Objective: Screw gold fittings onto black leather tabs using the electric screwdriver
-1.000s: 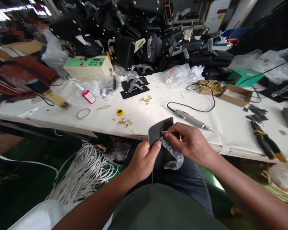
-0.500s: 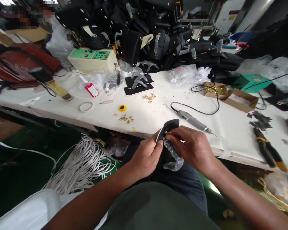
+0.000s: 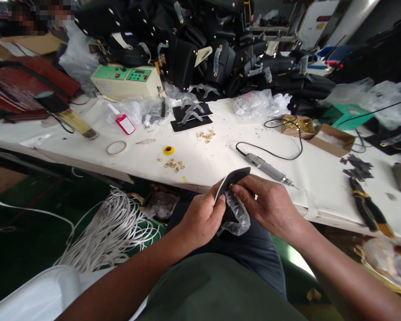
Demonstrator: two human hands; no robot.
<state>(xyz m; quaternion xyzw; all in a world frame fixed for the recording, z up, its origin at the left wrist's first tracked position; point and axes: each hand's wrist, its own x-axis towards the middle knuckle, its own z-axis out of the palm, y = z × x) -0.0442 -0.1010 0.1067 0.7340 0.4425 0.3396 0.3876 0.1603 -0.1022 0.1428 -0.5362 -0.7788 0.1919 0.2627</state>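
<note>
My left hand (image 3: pixel 203 216) grips the left edge of a black panel (image 3: pixel 239 174) with a pale edge, held over my lap at the table's front. A plastic-wrapped handle (image 3: pixel 239 216) hangs in a curve from the panel. The fingers of my right hand (image 3: pixel 270 200) are pinched at a small gold fitting (image 3: pixel 231 186) where the handle meets the panel; the fingertips partly cover it. Small gold pieces (image 3: pixel 174 164) lie on the table beyond, near a yellow ring (image 3: pixel 169 150). More gold pieces (image 3: pixel 206 135) lie behind, in front of black panels (image 3: pixel 191 125) with wrapped handles.
A grey pen-like tool (image 3: pixel 269 168) with a black cord lies to the right on the white table (image 3: pixel 220 156). Farther right are pliers (image 3: pixel 369 207) and small open boxes (image 3: pixel 332 139). Black bags (image 3: pixel 183 58) are piled at the back; a red-labelled bottle (image 3: pixel 124 123) lies left.
The wrapped handle has shifted slightly left and up. My right fingers have turned a little at the gold fitting, and the whole view has shifted slightly.
</note>
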